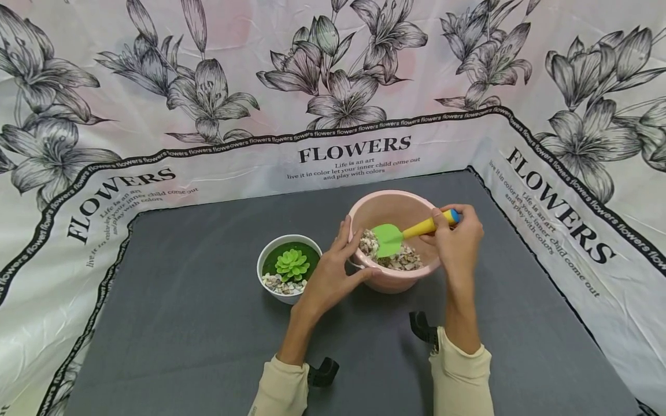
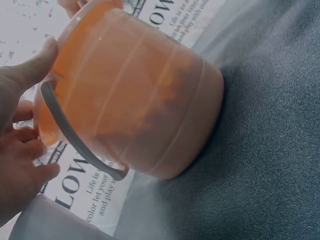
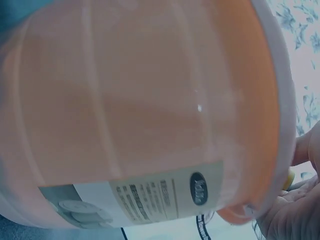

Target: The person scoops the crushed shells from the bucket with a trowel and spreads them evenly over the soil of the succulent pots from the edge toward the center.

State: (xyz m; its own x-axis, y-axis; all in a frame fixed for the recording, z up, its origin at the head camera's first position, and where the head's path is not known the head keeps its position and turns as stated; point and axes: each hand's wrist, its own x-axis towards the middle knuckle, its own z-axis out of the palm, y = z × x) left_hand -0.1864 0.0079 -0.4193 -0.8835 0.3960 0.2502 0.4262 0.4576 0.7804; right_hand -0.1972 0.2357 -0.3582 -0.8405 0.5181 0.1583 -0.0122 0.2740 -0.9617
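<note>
Bucket: pink, upright on the desk, set between the two hands and just in front of them, open mouth up.
Stones: a loose heap inside the bucket, on both sides of the blade and partly hidden by it.
Shovel: lies aslant within the bucket's mouth; its long axis runs from the yellow handle's blue end, up at the right rim, down and leftward to the green blade.
Blade against stones: laid over or among them; how deep it sits cannot be told.
Right hand: nearer the shovel, at the bucket's right rim, pinching the handle near its blue end; from here the blade lies leftward and lower.
Left hand: at the bucket's left and near rim, fingers spread, thumb and fingertips touching the rim; the blade points roughly toward this hand, with the rim between.
Carry handle: grey, hangs down the bucket's outer side, just beside the left hand's fingers.
Sticker: on the bucket's outer wall, seen from the right wrist.
Bowl: white, left of the bucket, partly behind the left hand, bearing a green plant and pale pebbles.
</note>
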